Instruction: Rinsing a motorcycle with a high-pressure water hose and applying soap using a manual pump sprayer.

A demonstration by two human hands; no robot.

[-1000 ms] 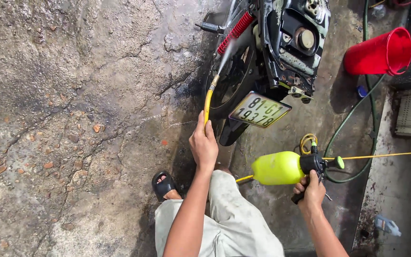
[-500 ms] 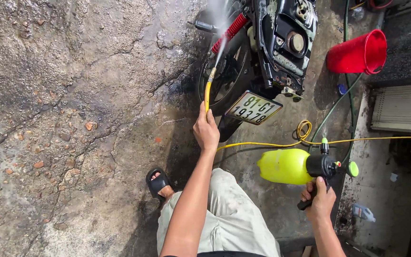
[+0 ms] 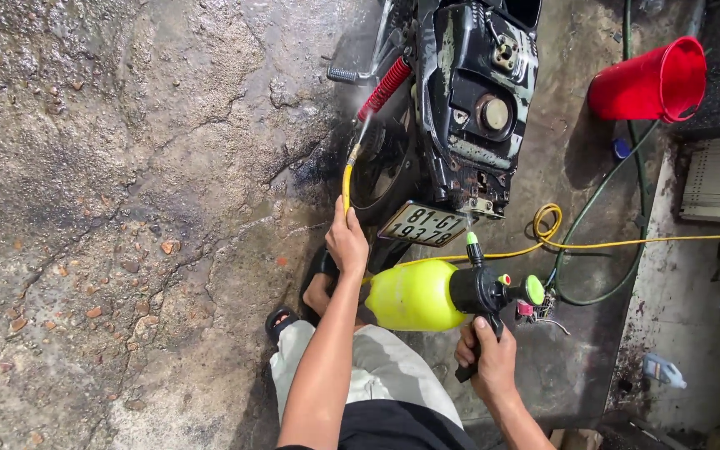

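The left hand (image 3: 347,242) is closed around the near end of a thin yellow spray wand (image 3: 346,185), which runs straight away from the knuckles toward the rear of a black motorbike (image 3: 468,100). A fine mist leaves the wand's tip just short of the red shock spring (image 3: 384,87), beyond and slightly right of that hand. The white number plate (image 3: 423,224) hangs just right of the left hand, close to it but apart.

The right hand (image 3: 487,360) is wrapped tight on the black handle of a yellow-green pump sprayer bottle (image 3: 414,295), held on its side; the bottle's body lies up and left of this hand, between the two forearms. Its thumb seems to press the trigger, though the handle hides most of it. A yellow hose (image 3: 627,242) coils beyond the right hand and trails off rightward. A red bucket (image 3: 650,83) lies tipped far beyond it, on the wet concrete floor (image 3: 127,208).
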